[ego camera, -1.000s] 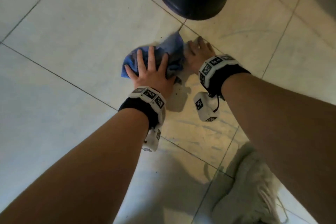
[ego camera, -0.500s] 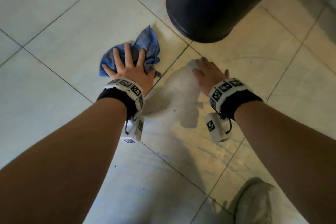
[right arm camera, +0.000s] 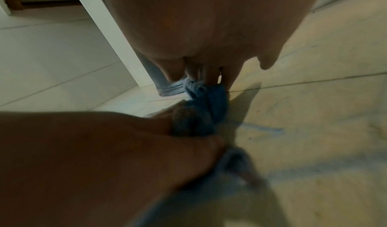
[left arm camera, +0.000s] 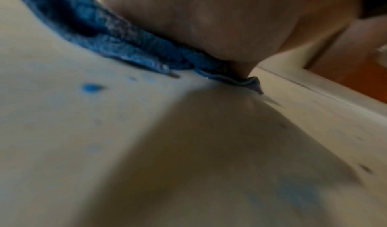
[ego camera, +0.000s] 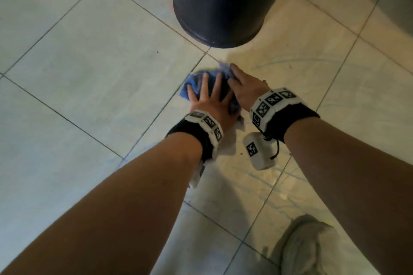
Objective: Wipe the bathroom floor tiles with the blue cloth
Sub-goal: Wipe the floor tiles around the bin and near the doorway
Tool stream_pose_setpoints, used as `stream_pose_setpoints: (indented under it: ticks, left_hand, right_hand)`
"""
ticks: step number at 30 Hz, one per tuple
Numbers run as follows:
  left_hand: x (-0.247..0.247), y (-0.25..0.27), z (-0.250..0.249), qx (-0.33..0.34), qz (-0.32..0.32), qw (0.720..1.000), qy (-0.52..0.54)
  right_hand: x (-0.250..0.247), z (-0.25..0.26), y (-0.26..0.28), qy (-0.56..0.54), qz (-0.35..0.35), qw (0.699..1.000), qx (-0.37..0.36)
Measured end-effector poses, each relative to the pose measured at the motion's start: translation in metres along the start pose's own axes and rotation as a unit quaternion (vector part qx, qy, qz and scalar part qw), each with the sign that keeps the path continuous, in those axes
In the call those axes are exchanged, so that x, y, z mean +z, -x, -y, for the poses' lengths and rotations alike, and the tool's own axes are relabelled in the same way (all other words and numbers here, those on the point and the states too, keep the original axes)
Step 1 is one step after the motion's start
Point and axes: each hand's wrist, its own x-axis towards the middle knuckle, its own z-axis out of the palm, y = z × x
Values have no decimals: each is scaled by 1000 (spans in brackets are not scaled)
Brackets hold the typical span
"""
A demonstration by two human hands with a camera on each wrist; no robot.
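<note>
A dark cylindrical bin is seen standing on the floor at 12 o'clock of the hands; its inside is hidden, so its contents cannot be told.

The blue cloth is bunched on the floor tiles just below the bin's base, near a crossing of 2 grout lines. Its crumpled mass is stretched roughly from 11 o'clock to 5 o'clock, with a small tail left showing at the 5 o'clock end beside the left wrist. In the left wrist view the cloth is seen squeezed flat between palm and tile, and a blue spot is left on the tile beside it.

The left hand is laid flat on the cloth, its grip spread with straight fingers pressing down. The right hand is placed touching the left at 2 o'clock of it, its fingers straight and pressed on the cloth's far edge; in the right wrist view the fingertips are seen resting on a fold of the cloth.

The floor is made of large pale square tiles, marked with faint blue streaks at 3 o'clock of the hands. A pale shoe is seen at 5 o'clock.
</note>
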Motion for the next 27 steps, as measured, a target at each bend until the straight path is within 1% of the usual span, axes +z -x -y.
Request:
stream_pose_setpoints:
  ticks: [3,5,6,7,9,12,14,17,18,20,23,25,27]
  left_hand:
    - [9,6,-9,64,12,998,-27]
    - [8,7,2,78,9,997,-28]
    - [6,7,11,70,1,997,-23]
    - [2,7,23,48,-7,999,-18]
    - [-8,7,53,-25,-18,1000,-3]
    - [-23,7,97,-131,-19,990,38]
    - [-27,7,108,-172,-13,984,50]
    - [-26,8,95,-190,-7,980,60]
    - [-25,9,88,-183,-5,981,64]
    - [-22,11,73,-143,0,989,48]
    - [-9,9,43,-53,3,999,-1]
    - [1,14,19,15,8,1000,-18]
    - [11,24,6,67,9,998,-15]
  right_hand:
    - [0,-4,-1,-28,8,1000,-1]
    - [1,-3,-3,-34,8,999,-2]
    - [2,-2,-5,-35,8,999,-5]
    - [3,-1,-6,-35,11,999,-8]
    - [4,0,-6,-36,13,999,-10]
    - [7,-1,-5,-11,17,1000,-6]
    - [8,-1,-5,3,18,1000,-5]
    - [3,3,-4,-3,15,1000,0]
    - [1,4,-3,8,20,1000,1]
    - [-3,7,-1,24,32,999,1]
    - [-4,9,-3,3,10,1000,-4]
    - [-1,7,-5,1,-5,1000,3]
    - [2,5,-4,-7,4,1000,4]
